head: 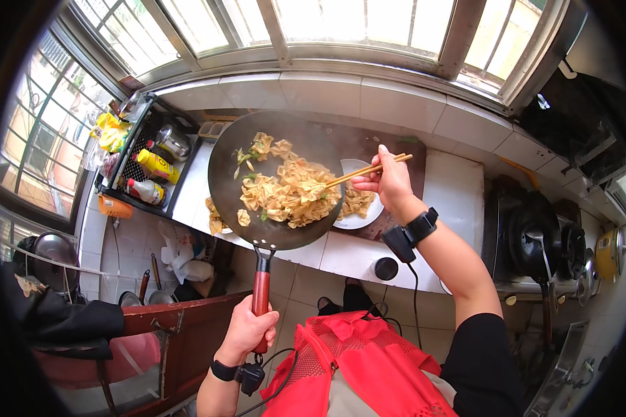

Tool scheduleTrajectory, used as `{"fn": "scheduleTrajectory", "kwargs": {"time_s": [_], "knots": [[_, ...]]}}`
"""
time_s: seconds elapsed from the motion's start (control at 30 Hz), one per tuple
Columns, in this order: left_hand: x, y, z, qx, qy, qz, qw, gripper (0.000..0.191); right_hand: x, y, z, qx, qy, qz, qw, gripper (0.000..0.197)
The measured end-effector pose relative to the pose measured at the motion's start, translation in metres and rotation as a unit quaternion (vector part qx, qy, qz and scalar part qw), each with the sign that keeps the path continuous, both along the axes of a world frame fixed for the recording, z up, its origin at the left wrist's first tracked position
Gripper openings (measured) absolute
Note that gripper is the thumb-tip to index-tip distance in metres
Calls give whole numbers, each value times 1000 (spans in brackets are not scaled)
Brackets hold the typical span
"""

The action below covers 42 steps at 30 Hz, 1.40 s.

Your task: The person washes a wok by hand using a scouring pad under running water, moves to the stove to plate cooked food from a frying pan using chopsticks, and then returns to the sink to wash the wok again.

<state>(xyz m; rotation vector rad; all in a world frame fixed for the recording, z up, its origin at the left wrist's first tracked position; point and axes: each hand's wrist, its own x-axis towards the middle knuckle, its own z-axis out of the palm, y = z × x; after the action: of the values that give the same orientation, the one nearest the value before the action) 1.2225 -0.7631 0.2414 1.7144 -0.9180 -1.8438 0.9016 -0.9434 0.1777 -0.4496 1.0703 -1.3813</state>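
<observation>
My left hand (246, 324) grips the reddish wooden handle (261, 297) of a dark wok (227, 198) held above the counter. Inside lies a heap of folded, pale-brown dough or tofu-skin pieces (287, 190), with bits of green scallion (244, 157) among them. Some steam rises around it. A pair of wooden chopsticks (365, 172) is in my right hand (388, 180), their tips touching the food at the wok's right side. Partly behind the wok's right rim, a white plate (362, 223) carries more of the same food. Another portion (215, 216) shows past the wok's left rim.
A dark board (407, 156) lies beneath the plate. A black round lidded container (386, 268) stands near the counter's front edge. On the left is a black rack (169, 193) of bottles; on the right, a stove with another wok (534, 234). A wooden door (198, 333) stands lower left.
</observation>
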Motion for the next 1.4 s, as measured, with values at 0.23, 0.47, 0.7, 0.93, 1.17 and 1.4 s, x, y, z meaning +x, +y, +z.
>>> {"fn": "scheduleTrajectory", "kwargs": {"time_s": [0.23, 0.47, 0.7, 0.93, 1.17, 1.4], "knots": [[-5, -2, 6, -1, -17, 2, 1000, 19, 47, 24, 28, -178, 211, 196, 941, 22], [-7, 2, 7, -18, -28, 0, 999, 19, 53, 4, 7, -278, 379, 72, 880, 30], [-8, 2, 6, -22, -30, 4, 999, 19, 17, 7, 6, -180, 237, 47, 954, 34], [-8, -2, 0, -25, -40, 2, 999, 18, -9, 18, -3, -167, 220, -9, 961, 36], [-13, -7, -1, -28, -41, 7, 999, 18, -26, 23, -36, -126, 287, -43, 949, 34], [-9, -6, 4, -25, -39, 21, 999, 17, -23, 37, -8, -157, 337, 11, 928, 30]]}}
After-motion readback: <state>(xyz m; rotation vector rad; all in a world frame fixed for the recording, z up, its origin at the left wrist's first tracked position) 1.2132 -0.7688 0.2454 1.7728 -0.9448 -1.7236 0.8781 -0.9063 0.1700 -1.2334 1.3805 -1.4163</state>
